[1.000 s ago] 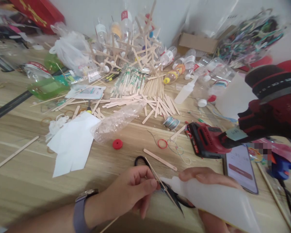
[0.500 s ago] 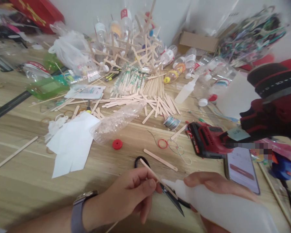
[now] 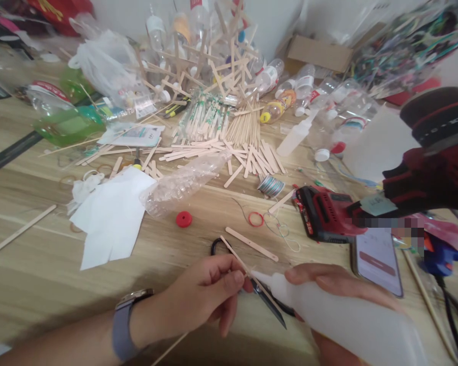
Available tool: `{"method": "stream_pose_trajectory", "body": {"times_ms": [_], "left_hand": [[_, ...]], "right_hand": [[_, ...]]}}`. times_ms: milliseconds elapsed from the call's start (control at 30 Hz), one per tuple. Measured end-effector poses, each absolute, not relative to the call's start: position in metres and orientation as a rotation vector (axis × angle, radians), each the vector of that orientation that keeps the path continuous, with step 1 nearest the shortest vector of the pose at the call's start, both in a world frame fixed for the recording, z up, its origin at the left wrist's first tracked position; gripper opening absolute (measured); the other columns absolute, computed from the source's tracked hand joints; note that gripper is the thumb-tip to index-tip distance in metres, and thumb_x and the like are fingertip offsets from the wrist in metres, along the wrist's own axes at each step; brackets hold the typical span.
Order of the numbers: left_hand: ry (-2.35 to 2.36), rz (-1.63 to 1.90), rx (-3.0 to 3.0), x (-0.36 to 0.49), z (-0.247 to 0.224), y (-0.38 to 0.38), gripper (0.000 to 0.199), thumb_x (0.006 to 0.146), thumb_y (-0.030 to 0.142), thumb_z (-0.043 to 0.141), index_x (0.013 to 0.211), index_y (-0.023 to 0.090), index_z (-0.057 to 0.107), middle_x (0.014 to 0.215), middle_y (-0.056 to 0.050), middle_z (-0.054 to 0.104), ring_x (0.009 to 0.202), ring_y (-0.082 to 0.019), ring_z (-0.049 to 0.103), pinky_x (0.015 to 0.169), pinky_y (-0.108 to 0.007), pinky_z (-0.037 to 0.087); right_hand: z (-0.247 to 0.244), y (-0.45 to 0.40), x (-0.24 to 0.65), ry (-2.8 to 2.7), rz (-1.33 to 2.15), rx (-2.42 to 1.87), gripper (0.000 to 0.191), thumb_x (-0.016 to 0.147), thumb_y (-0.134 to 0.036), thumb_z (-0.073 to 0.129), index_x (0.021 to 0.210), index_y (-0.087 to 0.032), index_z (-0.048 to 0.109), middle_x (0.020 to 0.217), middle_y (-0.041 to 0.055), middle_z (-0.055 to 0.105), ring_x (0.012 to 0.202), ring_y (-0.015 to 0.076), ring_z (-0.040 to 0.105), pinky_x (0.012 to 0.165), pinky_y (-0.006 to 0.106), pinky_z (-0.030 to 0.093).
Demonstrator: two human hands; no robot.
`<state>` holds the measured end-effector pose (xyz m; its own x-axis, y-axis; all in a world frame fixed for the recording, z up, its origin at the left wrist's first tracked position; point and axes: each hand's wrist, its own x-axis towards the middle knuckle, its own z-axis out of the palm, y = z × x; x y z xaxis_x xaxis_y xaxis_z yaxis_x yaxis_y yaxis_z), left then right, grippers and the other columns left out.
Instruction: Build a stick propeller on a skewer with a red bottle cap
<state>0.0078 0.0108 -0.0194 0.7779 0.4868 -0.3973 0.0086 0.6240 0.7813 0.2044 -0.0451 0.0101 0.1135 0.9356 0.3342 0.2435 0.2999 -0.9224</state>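
Observation:
My left hand pinches a craft stick between thumb and fingers, the stick slanting down to the right. Closed round a white squeeze bottle is my right hand; the bottle lies tilted, its narrow nozzle pointing left. The nozzle tip is at the stick, close to my left fingertips; I cannot tell if they touch. Black-handled scissors lie on the table under the stick. A second craft stick lies just beyond. A thin wooden stick shows below my left hand, its upper end hidden.
A red cordless drill and a phone are at the right. Ahead lie a red cap, a clear plastic bottle, white paper and a thread spool. Loose craft sticks and plastic bottles stand farther back.
The squeeze bottle's nozzle has shifted slightly left along the stick, closer to my left fingertips. Both hands keep their grips, and the whole view has moved a little.

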Motion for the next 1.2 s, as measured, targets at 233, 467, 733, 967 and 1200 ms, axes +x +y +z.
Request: {"method": "stream_pose_trajectory", "body": {"times_ms": [233, 467, 733, 967, 1200], "left_hand": [[0.638, 0.286, 0.84, 0.008, -0.02, 0.012, 0.042, 0.088, 0.06, 0.049, 0.089, 0.018, 0.053, 0.044, 0.008, 0.049, 0.036, -0.006, 0.035, 0.04, -0.018, 0.021], [0.632, 0.281, 0.854, 0.008, -0.022, 0.012, 0.045, 0.086, 0.062, 0.051, 0.089, 0.017, 0.054, 0.044, 0.008, 0.049, 0.036, -0.006, 0.037, 0.039, -0.018, 0.021], [0.629, 0.281, 0.868, 0.008, -0.023, 0.011, 0.045, 0.087, 0.062, 0.05, 0.089, 0.017, 0.054, 0.044, 0.008, 0.049, 0.036, -0.006, 0.036, 0.04, -0.018, 0.022], [0.617, 0.297, 0.887, 0.008, -0.026, 0.012, 0.044, 0.088, 0.06, 0.049, 0.09, 0.017, 0.054, 0.047, 0.007, 0.051, 0.036, -0.006, 0.035, 0.039, -0.018, 0.024], [0.621, 0.291, 0.894, 0.009, -0.024, 0.011, 0.045, 0.088, 0.062, 0.048, 0.089, 0.017, 0.054, 0.045, 0.008, 0.049, 0.037, -0.006, 0.036, 0.04, -0.019, 0.022]], "right_hand": [[0.008, -0.04, 0.204, -1.39, 0.761, -1.066, 0.03, 0.08, -0.044, 0.072, 0.106, -0.029, 0.066, 0.091, 0.0048, 0.074, 0.081, 0.0235, 0.069, 0.069, 0.032, 0.059], [0.005, -0.037, 0.207, -1.396, 0.747, -1.058, 0.04, 0.074, -0.054, 0.073, 0.103, -0.028, 0.067, 0.089, 0.0044, 0.075, 0.078, 0.0238, 0.071, 0.065, 0.031, 0.06], [0.008, -0.035, 0.206, -1.424, 0.694, -1.083, 0.037, 0.075, -0.053, 0.072, 0.103, -0.029, 0.068, 0.087, 0.005, 0.076, 0.073, 0.0255, 0.071, 0.063, 0.032, 0.062], [0.009, -0.034, 0.207, -1.439, 0.694, -1.065, 0.041, 0.075, -0.057, 0.071, 0.101, -0.025, 0.066, 0.087, 0.0039, 0.075, 0.075, 0.0218, 0.071, 0.065, 0.029, 0.061], [0.006, -0.033, 0.206, -1.435, 0.685, -1.02, 0.043, 0.075, -0.058, 0.071, 0.101, -0.024, 0.068, 0.087, 0.0041, 0.076, 0.075, 0.0205, 0.071, 0.064, 0.027, 0.061]]}}
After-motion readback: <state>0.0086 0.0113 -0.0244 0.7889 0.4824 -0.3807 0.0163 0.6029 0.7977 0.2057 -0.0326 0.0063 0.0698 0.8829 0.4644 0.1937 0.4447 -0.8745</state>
